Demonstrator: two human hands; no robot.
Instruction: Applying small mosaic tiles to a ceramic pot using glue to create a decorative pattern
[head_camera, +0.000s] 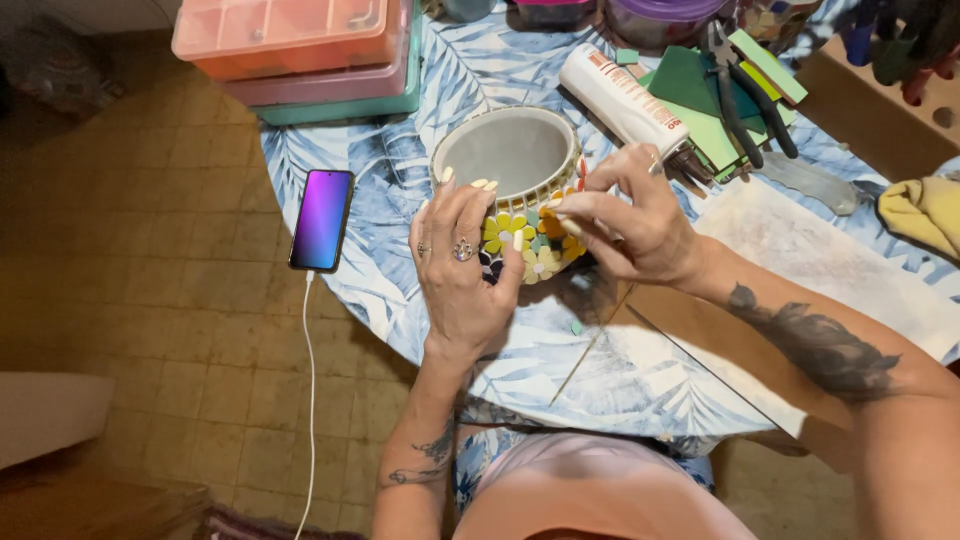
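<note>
Hands both on a mosaic pot (520, 180) at table centre. Left hand (458, 262) is spread open, palm on the near-left side of the pot, fingertips (447, 175) hooked over the rim, rings on two fingers; it steadies the pot w/o closing round anything. Right hand (628, 215) is bunched, thumb & fingers pinched tight at the pot's near-right side, right by a yellow flower tile (504, 232); something small seems pinched betw. the fingertips, can't tell what. Forearm on that side carries a dark tattoo.

Pot: round, grey inside, tilted so its mouth faces up & away; lower wall covered w/ yellow & orange flower tiles, partly hidden by both hands. It rests on the tablecloth (460, 80), blue-white leaf print, on a round table.

Near the right hand: a thin stick (590, 345) lies slantwise on the cloth just below the wrist, & a brown board (720, 345) w/ a pale sheet (800, 250) beyond it. Behind the pot: a white tube (620, 98) lying slantwise, touching or nearly touching green sheets (700, 105), w/ dark-handled pliers (745, 95) on top of them.

Left of the pot, at table edge: phone (322, 219) w/ purple screen lit, white cable (308, 400) hanging to the floor. Top left: stacked plastic boxes (300, 50), orange over pink over teal. Far right: yellow cloth (925, 210). Tiled floor (150, 250) below.
</note>
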